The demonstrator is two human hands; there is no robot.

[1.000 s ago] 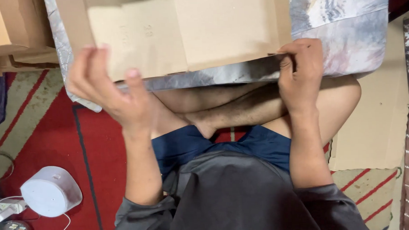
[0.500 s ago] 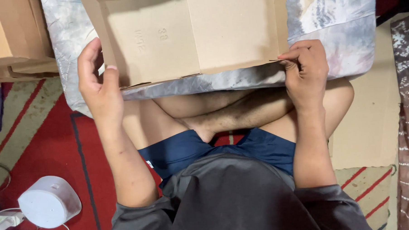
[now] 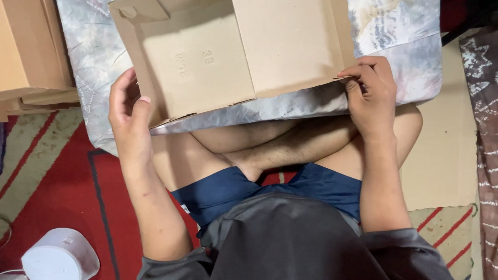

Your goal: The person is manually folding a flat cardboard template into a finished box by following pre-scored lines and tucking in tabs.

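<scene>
Left of the cardboard box point(image 3: 240, 52), at the picture's edge, a stack of brown cardboard sheets point(image 3: 19, 48) rests beyond a red patterned rug point(image 3: 57, 180), and nearer the person than the box a white rounded device point(image 3: 59, 260) stands on that rug. Against the box's left wall the left hand point(image 3: 128, 114) is half curled, its thumb and fingers closed lightly on the wall's near corner. Partly folded, with its plain inside facing up and a notched flap at its far left corner, the box lies on a grey marbled cushion point(image 3: 400, 41), which rests on the person's crossed bare legs point(image 3: 271, 142). At the box's near right corner the right hand point(image 3: 371, 94) is bent at the knuckles, its fingertips pinching the edge of the right panel. Right of the box a flat tan cardboard sheet point(image 3: 442, 150) lies on the floor, and past it a dark patterned cloth point(image 3: 494, 120) runs along the picture's edge.
</scene>
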